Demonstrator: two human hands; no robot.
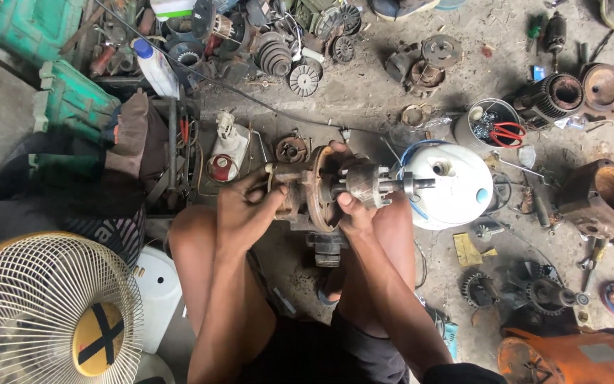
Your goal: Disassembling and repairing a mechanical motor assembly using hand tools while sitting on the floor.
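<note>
Motor part: I hold a rusty motor housing (312,195) with a rotor and shaft (381,185) sticking out to the right, in front of my knees above the concrete floor (364,92).
Left hand: my left hand (246,206) is curled around the left end of the housing, fingers closed on it.
Right hand: my right hand (353,203) grips the rotor, thumb on top, fingers wrapped underneath.
Just beside: a white round tank (456,188) lies right behind the shaft tip.
Further right: a white tub (488,124) holds red-handled pliers; a rusty casing (605,199) sits well apart.
Left side: a white fan (44,306) stands by my left knee.
Far side: pulleys and motor parts (278,53) lie scattered.
</note>
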